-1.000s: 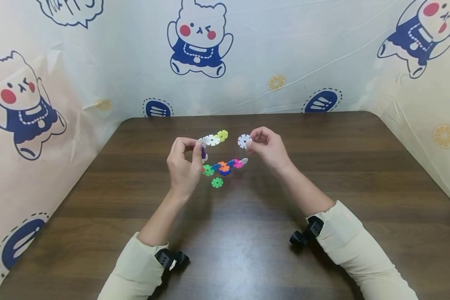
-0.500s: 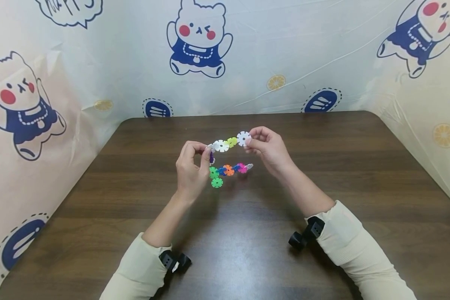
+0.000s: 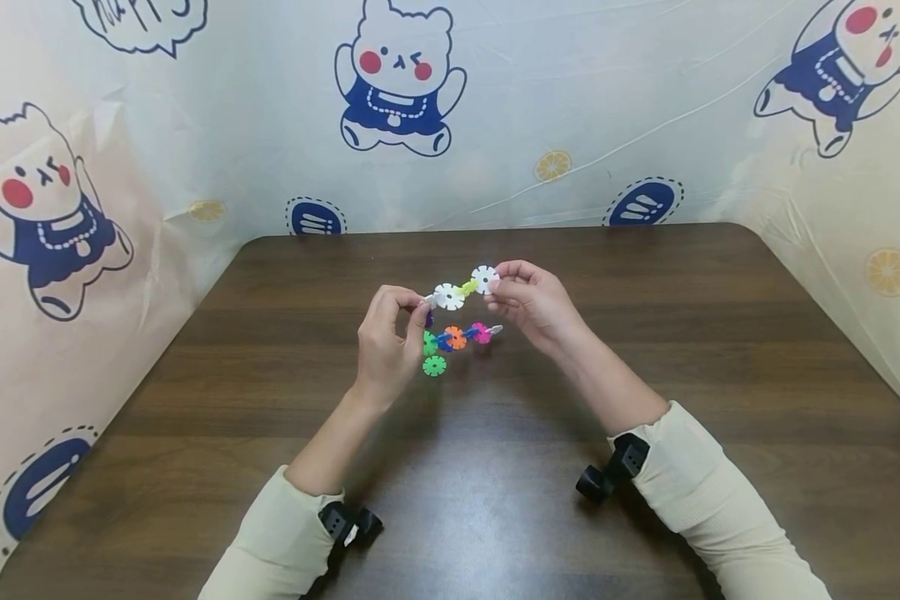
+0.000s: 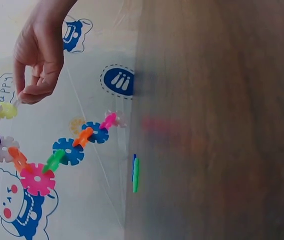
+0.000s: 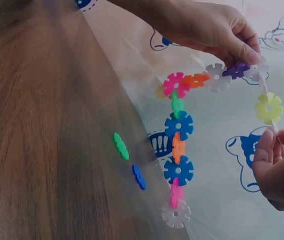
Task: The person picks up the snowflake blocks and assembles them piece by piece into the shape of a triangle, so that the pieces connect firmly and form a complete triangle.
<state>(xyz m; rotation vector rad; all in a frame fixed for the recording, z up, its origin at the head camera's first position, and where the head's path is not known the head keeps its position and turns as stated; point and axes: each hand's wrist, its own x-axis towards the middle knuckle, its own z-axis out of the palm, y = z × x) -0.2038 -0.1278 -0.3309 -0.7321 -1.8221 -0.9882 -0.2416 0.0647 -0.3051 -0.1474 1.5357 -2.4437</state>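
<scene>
My left hand [image 3: 393, 342] pinches a white disc in a chain of slotted plastic snowflake discs. Held above the table, the chain bends round through purple, white, orange and pink pieces, then hangs down past a blue disc [image 5: 178, 124] to a white end disc [image 5: 176, 214]. A yellow disc [image 5: 269, 108] is near its other end. With thumb and fingers, my right hand [image 3: 536, 304] pinches a white disc [image 3: 484, 280] against the yellow one. In the right wrist view these two meet edge to edge; how deep the slots interlock is hidden by the fingertips.
Beneath the chain, a loose green disc [image 5: 121, 146] and a loose blue disc [image 5: 139, 177] lie on the brown wooden table [image 3: 495, 500]. A printed cloth [image 3: 495, 100] with cartoon bears hangs behind the table and along both sides.
My left hand has moved right, bringing the chain to the white disc in my right hand. The yellow disc, formerly apart from that disc, now meets it and has turned more edge-on.
</scene>
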